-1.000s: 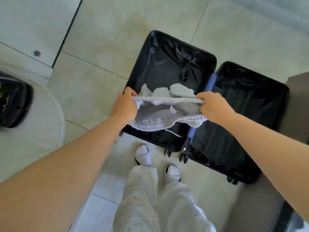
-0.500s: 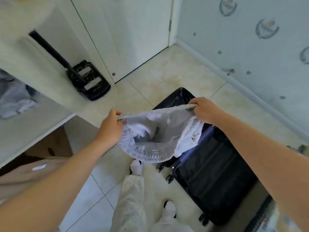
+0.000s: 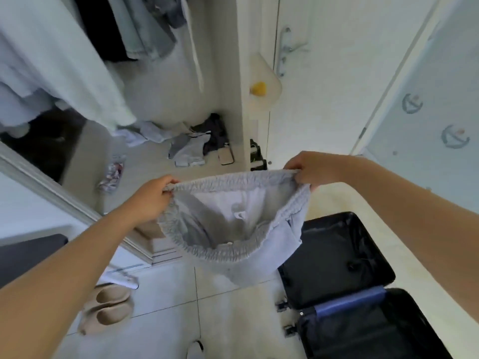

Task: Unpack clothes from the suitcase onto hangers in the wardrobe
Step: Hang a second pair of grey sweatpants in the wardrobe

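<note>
A pair of light grey sweatpants [image 3: 233,229] hangs in the air between my hands, its elastic waistband stretched open. My left hand [image 3: 151,199] grips the waistband at its left end, and my right hand [image 3: 312,168] grips it at the right end. Below and to the right, the black suitcase [image 3: 347,275] lies open on the tiled floor; both halves look bare. The open wardrobe [image 3: 160,81] stands ahead on the left, with clothes hanging in it and a heap of garments [image 3: 186,146] on its floor.
A phone [image 3: 226,157] lies on the wardrobe floor near the heap. Beige slippers [image 3: 107,307] and a white hanger [image 3: 124,277] lie on the floor at lower left. A white door with a handle [image 3: 285,50] is behind the wardrobe's side panel.
I have lifted the sweatpants out of the suitcase and turned from it toward the wardrobe. Both hands have kept their grip on the waistband and risen.
</note>
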